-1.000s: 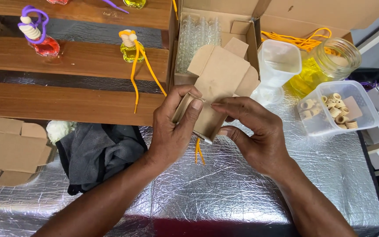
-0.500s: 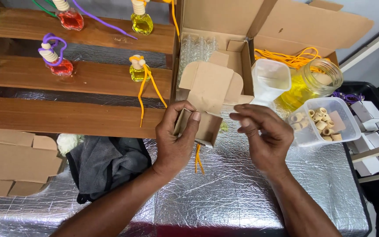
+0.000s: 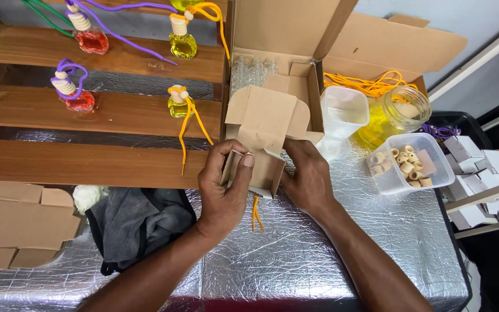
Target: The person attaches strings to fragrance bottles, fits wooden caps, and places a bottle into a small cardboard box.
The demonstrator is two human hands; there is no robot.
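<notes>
A small brown cardboard box (image 3: 265,136) with its flaps open is held above the silver foil table (image 3: 295,260). My left hand (image 3: 222,188) grips its left side, thumb on the front wall. Against the box's right side rests my right hand (image 3: 307,179), fingers curled at the flap. An orange cord (image 3: 256,214) hangs out from under the box; what it is tied to is hidden inside.
Wooden stepped shelves (image 3: 99,110) at left carry small bottles of red and yellow liquid with purple and orange cords. A large open carton (image 3: 295,34) stands behind. A clear tub of wooden rings (image 3: 408,164), a glass jar (image 3: 402,112), flat cardboard blanks (image 3: 18,222), a grey cloth (image 3: 140,222).
The view has shifted, so the shelves and carton sit lower in frame. My right hand has come back onto the box's right side after lifting off it. The left hand keeps its grip.
</notes>
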